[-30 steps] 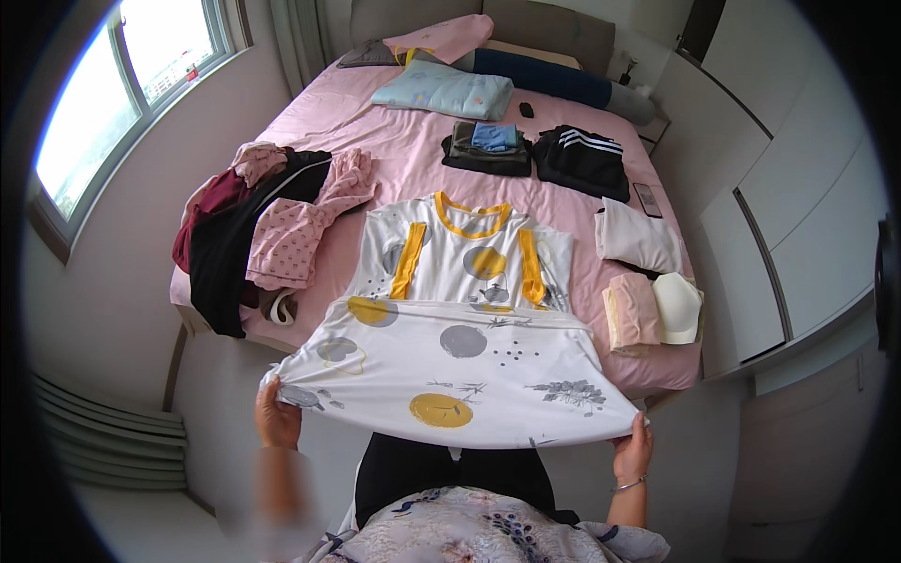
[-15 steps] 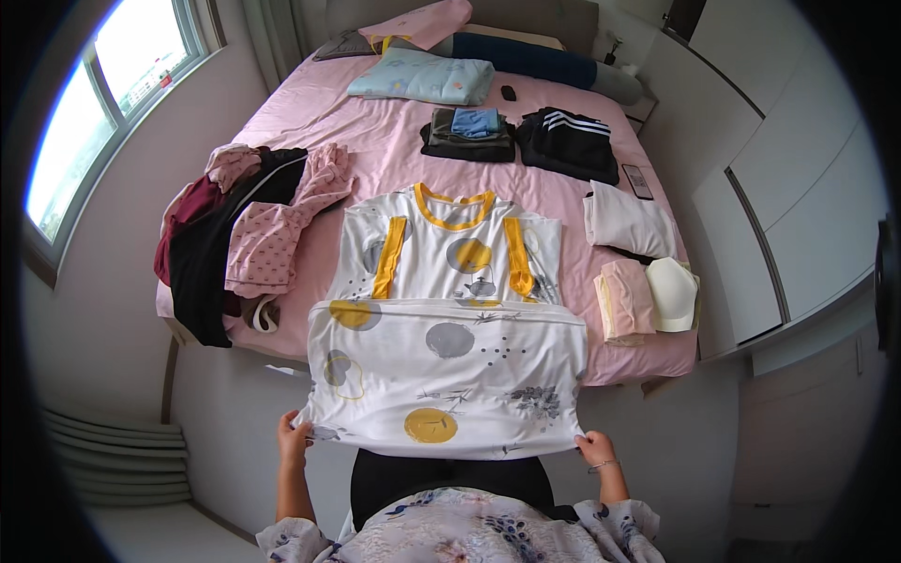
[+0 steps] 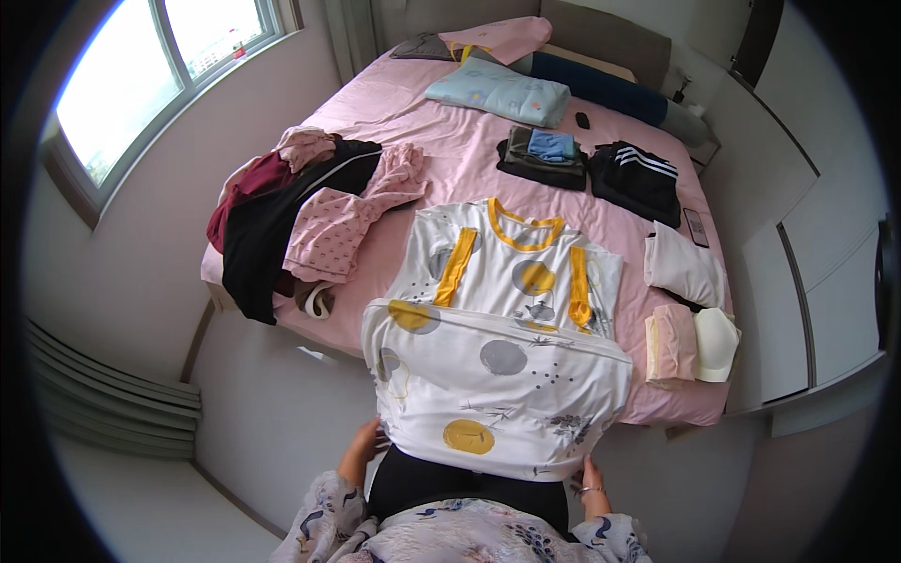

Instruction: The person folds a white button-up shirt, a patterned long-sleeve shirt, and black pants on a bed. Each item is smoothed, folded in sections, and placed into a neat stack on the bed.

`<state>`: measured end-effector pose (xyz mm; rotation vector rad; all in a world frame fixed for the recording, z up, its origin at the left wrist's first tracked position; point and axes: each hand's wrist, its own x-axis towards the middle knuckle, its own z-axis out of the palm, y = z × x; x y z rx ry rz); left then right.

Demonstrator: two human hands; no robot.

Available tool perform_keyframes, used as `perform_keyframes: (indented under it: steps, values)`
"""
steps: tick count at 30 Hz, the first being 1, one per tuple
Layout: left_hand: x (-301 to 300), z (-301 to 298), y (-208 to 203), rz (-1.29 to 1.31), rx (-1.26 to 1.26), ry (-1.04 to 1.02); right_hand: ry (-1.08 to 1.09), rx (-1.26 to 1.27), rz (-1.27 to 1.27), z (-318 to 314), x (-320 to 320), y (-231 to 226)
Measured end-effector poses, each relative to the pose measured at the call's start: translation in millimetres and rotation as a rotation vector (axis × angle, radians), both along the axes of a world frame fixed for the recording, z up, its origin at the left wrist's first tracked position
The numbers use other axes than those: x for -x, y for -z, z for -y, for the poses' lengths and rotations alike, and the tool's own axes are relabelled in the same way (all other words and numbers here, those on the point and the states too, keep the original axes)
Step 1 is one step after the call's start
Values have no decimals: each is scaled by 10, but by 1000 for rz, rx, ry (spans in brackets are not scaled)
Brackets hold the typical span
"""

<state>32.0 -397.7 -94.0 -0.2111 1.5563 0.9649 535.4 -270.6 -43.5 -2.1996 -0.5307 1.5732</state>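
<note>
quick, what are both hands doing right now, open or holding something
Left hand: at the left edge of the white printed garment; grip cannot be told.
Right hand: by its lower right corner, fingers partly hidden; grip cannot be told.

Bedroom lit by daylight from a window (image 3: pixel 122 94) at upper left.
A grey headboard (image 3: pixel 605 38) backs the pink-sheeted bed (image 3: pixel 460 141) at the top; pale wardrobe doors (image 3: pixel 755 310) line the right, grey-green curtain folds (image 3: pixel 113 403) gather lower left, beside grey floor (image 3: pixel 253 375).
</note>
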Motion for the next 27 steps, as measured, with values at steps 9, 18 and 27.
perform_keyframes:
  steps: [9,18,27]
  values:
    - [-157,-187,-2,383,-477,-354,41,139,-454,64,-41,200]
    - [-128,-36,-1050,-278,-671,-709,126,-447,-469,247,-315,-434]
    - [-169,-669,-2391,-585,-974,-490,209,-900,-641,-253,-138,-1664]
